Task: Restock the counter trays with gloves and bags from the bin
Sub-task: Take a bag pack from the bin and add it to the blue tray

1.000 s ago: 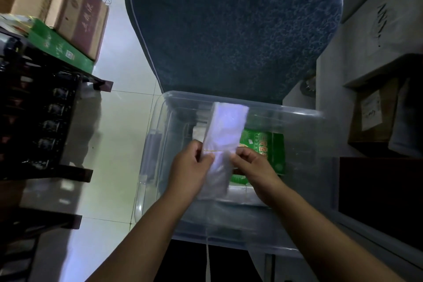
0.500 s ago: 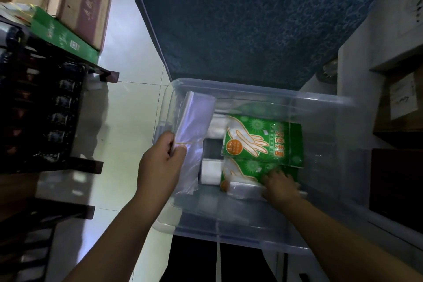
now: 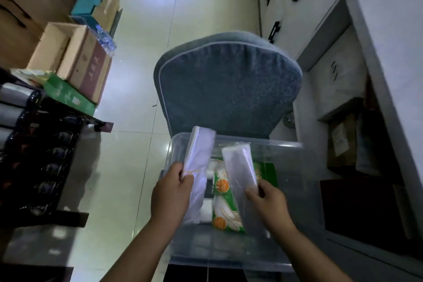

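Observation:
A clear plastic bin [image 3: 295, 190] stands in front of me on the floor. My left hand [image 3: 170, 192] grips a banded bundle of clear plastic bags [image 3: 199, 155] over the bin's left side. My right hand [image 3: 266, 199] holds a second bundle of clear bags [image 3: 239, 165] above the bin's middle. Inside the bin lie green glove packs [image 3: 225, 213] with an orange dot and a hand picture, plus small white packets [image 3: 206, 212] beside them.
A blue cushioned chair [image 3: 229, 84] stands just beyond the bin. Cardboard boxes [image 3: 75, 62] and a dark bottle rack [image 3: 34, 155] fill the left side. White cabinets [image 3: 320, 18] and shelves with boxes line the right. Pale floor tiles [image 3: 142, 75] run between.
My right hand reached down into the bin and has come up holding a second bundle of bags. My left hand kept its bundle. The view has tilted up along the floor.

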Demonstrator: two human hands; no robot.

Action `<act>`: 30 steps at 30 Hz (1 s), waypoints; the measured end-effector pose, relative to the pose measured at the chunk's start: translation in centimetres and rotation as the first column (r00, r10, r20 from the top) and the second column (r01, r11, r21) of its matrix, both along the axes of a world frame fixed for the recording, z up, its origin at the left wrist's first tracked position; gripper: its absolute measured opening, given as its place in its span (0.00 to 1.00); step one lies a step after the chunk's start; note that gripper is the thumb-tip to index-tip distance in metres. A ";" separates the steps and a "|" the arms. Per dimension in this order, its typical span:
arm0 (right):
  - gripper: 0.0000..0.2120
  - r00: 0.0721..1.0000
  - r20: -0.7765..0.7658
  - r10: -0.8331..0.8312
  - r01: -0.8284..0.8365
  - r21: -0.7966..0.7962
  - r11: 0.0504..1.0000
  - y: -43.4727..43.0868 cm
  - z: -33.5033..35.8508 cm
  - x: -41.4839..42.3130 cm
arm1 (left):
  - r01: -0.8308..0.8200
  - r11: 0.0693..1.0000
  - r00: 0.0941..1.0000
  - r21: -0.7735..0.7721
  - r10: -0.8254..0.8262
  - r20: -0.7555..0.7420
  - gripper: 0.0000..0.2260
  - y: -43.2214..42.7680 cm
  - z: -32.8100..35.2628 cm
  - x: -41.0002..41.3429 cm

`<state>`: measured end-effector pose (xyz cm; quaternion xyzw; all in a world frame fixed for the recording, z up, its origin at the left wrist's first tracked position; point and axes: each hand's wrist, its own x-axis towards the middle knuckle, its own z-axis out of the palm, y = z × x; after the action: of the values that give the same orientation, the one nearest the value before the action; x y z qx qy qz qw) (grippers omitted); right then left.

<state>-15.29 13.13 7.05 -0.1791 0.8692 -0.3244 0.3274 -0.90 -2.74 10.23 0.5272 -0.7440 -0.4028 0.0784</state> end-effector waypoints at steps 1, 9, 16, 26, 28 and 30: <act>0.10 0.995 0.071 -0.069 0.075 -0.076 0.994 -0.8 2.1 0.0 | 0.004 1.000 1.000 0.005 -0.004 -0.029 0.16 -0.3 1.1 -0.3; 0.09 0.861 0.472 -0.190 0.384 -0.359 0.850 -3.4 14.5 1.9 | 0.163 0.967 0.931 0.196 -0.085 -0.354 0.05 0.6 10.6 -3.2; 0.05 0.903 0.219 -0.370 0.430 -0.453 0.781 -1.9 17.4 3.6 | 0.374 0.880 0.834 0.293 -0.181 -0.521 0.05 2.8 14.5 -3.7; 0.15 0.844 -0.338 -0.417 0.352 -0.238 0.905 7.3 20.9 4.9 | 0.711 0.694 0.655 0.112 -0.596 -0.464 0.16 8.8 16.2 -5.6; 0.34 0.732 -0.492 -0.471 0.420 -0.218 0.881 10.3 22.4 5.0 | 0.768 0.640 0.590 0.021 -0.694 -0.412 0.15 10.5 17.0 -6.1; 0.43 0.571 -0.720 -0.395 0.417 -0.160 0.895 13.5 24.3 5.1 | 0.834 0.547 0.489 -0.078 -0.796 -0.357 0.12 12.7 17.6 -6.7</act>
<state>-10.14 26.61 31.38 -0.0856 0.9476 -0.2782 -0.1315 -7.65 9.95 27.84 0.0343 -0.8550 -0.5171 -0.0182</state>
